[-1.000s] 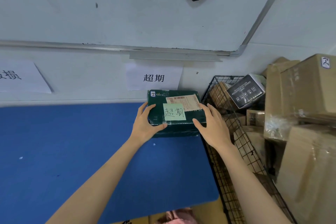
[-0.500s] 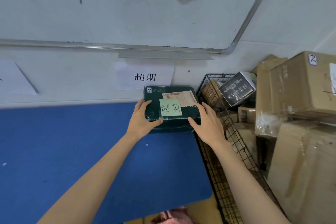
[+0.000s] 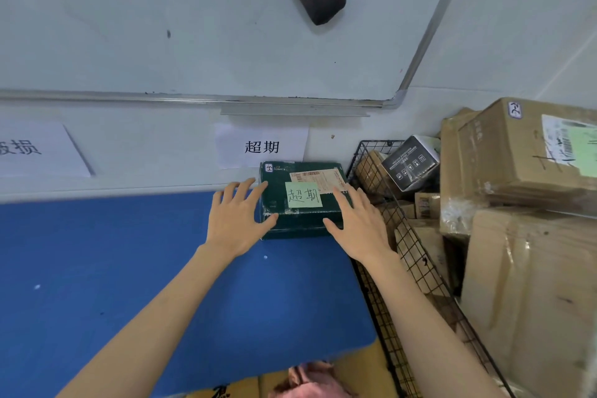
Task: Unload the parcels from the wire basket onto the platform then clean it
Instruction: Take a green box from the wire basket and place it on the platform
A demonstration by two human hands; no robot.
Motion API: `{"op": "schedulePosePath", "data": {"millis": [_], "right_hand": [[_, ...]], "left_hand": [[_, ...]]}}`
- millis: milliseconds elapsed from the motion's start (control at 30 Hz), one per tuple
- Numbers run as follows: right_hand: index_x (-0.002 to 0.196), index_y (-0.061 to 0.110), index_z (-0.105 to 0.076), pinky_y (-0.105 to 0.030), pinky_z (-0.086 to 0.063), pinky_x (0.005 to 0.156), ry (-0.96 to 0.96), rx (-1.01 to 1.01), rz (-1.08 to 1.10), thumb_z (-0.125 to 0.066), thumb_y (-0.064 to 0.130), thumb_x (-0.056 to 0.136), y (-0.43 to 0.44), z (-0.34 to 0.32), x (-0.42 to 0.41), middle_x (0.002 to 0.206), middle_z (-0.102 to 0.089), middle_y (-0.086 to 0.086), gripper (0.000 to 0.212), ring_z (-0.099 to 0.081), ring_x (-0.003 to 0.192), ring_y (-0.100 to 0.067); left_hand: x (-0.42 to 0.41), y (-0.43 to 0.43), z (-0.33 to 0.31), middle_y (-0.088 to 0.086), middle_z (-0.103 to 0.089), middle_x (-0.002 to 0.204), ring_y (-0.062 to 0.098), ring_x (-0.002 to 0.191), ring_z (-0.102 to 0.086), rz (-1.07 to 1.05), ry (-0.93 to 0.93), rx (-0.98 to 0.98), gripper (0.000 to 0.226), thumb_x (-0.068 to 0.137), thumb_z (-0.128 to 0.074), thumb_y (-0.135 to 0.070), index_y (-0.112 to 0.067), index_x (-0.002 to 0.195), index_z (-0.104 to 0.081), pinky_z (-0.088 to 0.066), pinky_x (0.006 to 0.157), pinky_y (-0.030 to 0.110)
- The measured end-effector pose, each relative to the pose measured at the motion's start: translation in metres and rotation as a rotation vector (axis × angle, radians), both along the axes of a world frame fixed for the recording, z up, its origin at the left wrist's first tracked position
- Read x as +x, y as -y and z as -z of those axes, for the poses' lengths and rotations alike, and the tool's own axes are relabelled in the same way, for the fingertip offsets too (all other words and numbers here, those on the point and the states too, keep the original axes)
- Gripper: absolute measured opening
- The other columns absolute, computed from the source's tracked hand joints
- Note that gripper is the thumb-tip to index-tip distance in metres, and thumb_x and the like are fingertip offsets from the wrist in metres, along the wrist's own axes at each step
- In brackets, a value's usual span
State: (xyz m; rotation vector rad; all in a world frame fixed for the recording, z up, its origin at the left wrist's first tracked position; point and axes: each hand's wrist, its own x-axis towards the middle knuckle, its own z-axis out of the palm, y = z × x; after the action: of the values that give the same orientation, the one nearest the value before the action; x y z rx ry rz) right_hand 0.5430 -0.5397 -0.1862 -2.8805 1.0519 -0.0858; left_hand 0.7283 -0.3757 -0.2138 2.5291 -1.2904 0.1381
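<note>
Green parcel (image 3: 302,223) (pale note (image 3: 303,194) on top) lies on the blue platform (image 3: 129,268) at the wall (image 3: 145,145), beside the wire basket (image 3: 420,255); left hand (image 3: 237,220) and right hand (image 3: 361,226) flank it, fingers straight, touching its edges.

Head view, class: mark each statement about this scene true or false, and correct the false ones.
1. The green parcel lies on the blue platform. True.
2. The note on the parcel's top is pink. False: the note is light green.
3. The wire basket stands right of the platform. True.
4. The wire basket holds nothing. False: cardboard boxes lie in it.
5. The left hand and right hand flank the parcel with straight fingers. True.
</note>
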Motion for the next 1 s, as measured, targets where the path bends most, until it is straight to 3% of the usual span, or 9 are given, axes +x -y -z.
{"op": "schedulePosePath", "data": {"millis": [167,367,533,700,833,1000], "right_hand": [[0.158,0.026,-0.009,-0.047,-0.021,0.118,0.051,-0.061,-0.042,-0.043,0.051,0.101,-0.021,-0.023,-0.01,0.166,-0.005,-0.005,0.071,-0.006,0.152,-0.029],[0.158,0.025,-0.01,-0.043,-0.019,0.119,0.104,-0.119,-0.073,-0.042,0.052,0.101,-0.044,-0.055,-0.041,0.166,-0.006,-0.005,0.071,-0.004,0.153,-0.026],[0.157,0.022,-0.021,-0.046,-0.022,0.12,0.205,-0.157,-0.096,-0.049,0.046,0.099,-0.061,-0.081,-0.085,0.164,-0.016,-0.008,0.069,-0.01,0.152,-0.028],[0.155,0.02,-0.031,-0.047,-0.026,0.116,0.297,-0.235,-0.122,-0.054,0.045,0.097,-0.078,-0.099,-0.157,0.162,-0.026,-0.01,0.067,-0.02,0.15,-0.031],[0.157,0.025,-0.024,-0.046,-0.02,0.12,0.303,-0.252,-0.112,-0.048,0.048,0.099,-0.083,-0.113,-0.225,0.165,-0.017,-0.006,0.066,-0.011,0.153,-0.026],[0.158,0.028,-0.016,-0.046,-0.014,0.123,0.3,-0.217,-0.075,-0.044,0.049,0.1,-0.083,-0.124,-0.303,0.166,-0.007,-0.004,0.067,-0.003,0.153,-0.024]], "left_hand": [[-0.02,-0.005,-0.022,0.003,-0.049,0.146,0.031,0.132,-0.042,0.027,0.093,-0.002,0.082,0.08,-0.024,-0.07,-0.024,0.144,-0.047,-0.03,0.108,0.046],[-0.062,-0.012,-0.047,0.002,-0.043,0.152,0.031,0.137,-0.036,0.034,0.109,-0.031,0.086,0.077,-0.021,-0.071,-0.026,0.147,-0.043,-0.027,0.111,0.045],[-0.114,-0.015,-0.07,0.0,-0.037,0.156,0.029,0.142,-0.029,0.044,0.113,-0.077,0.087,0.077,-0.017,-0.073,-0.03,0.15,-0.035,-0.02,0.113,0.042],[-0.182,-0.023,-0.085,0.002,-0.041,0.154,0.03,0.14,-0.032,0.049,0.125,-0.133,0.083,0.079,-0.023,-0.072,-0.029,0.149,-0.038,-0.025,0.111,0.045],[-0.244,-0.028,-0.092,0.002,-0.045,0.15,0.031,0.138,-0.035,0.052,0.109,-0.189,0.082,0.08,-0.025,-0.072,-0.025,0.146,-0.043,-0.032,0.109,0.048],[-0.313,-0.025,-0.1,0.001,-0.042,0.152,0.029,0.142,-0.031,0.096,0.091,-0.22,0.085,0.081,-0.023,-0.073,-0.026,0.149,-0.04,-0.029,0.111,0.049]]}}
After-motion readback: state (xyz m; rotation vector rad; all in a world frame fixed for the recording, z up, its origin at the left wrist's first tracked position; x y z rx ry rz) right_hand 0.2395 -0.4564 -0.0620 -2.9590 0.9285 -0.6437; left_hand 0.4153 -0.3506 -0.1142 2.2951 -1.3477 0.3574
